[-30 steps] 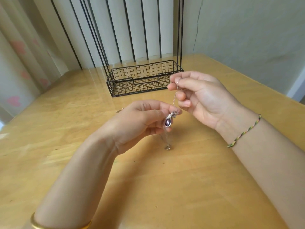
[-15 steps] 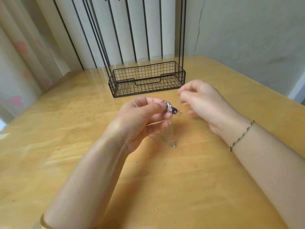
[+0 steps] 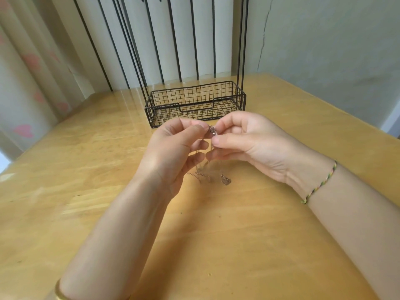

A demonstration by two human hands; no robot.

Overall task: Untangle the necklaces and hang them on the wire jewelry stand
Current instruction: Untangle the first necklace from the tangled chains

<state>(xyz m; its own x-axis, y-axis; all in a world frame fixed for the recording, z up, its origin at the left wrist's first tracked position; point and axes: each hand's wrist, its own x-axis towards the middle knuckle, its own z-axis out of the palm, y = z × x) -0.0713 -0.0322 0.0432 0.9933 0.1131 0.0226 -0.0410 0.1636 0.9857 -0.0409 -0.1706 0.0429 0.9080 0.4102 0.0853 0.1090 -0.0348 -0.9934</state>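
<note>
While teasing at the knot, pinched the tangle of necklaces (image 3: 212, 131) with the left grip (image 3: 175, 152) from one side and the right grip (image 3: 249, 146) from the other, thumb and forefinger of each closed on the small metal cluster, fingertips almost meeting. Held it just above the bench (image 3: 97, 180), with loose chain dropping between the palms and a small pendant (image 3: 225, 181) resting on the wood below. Noted the wire jewelry stand (image 3: 195, 102) well behind the hands, apart from them, with its uprights running out of view at the top. Judged the step as loosening, with hanging not yet begun. Called for a light pinch and small rolling motions to open the knot, then for following one strand out at a time. Warned against drawing the two sides apart hard, likely to cinch the links tighter or snap a fine chain. Could not tell how many chains were caught together: too thin and blurred.
</note>
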